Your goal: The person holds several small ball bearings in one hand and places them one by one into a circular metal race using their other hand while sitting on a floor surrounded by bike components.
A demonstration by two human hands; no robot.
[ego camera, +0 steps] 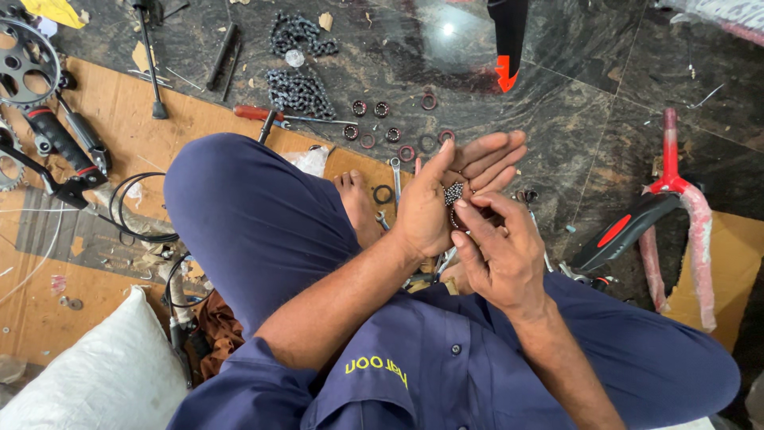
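My left hand (446, 195) is cupped palm up above my lap, with a small pile of shiny steel ball bearings (453, 193) resting in the palm. My right hand (497, 251) sits just below it. Its fingertips pinch a small dark ring-shaped part (461, 219) against the left palm, next to the balls. I sit on the floor in dark blue work clothes, one knee (239, 199) raised at the left.
Several bearing rings (382, 109) and a heap of bicycle chain (298, 91) lie on the dark stone floor ahead. A red-handled screwdriver (259, 113), a chainring (24, 60), cables and handlebar parts lie left on cardboard. A red bicycle fork (676, 199) lies right, a white sack (95, 374) lower left.
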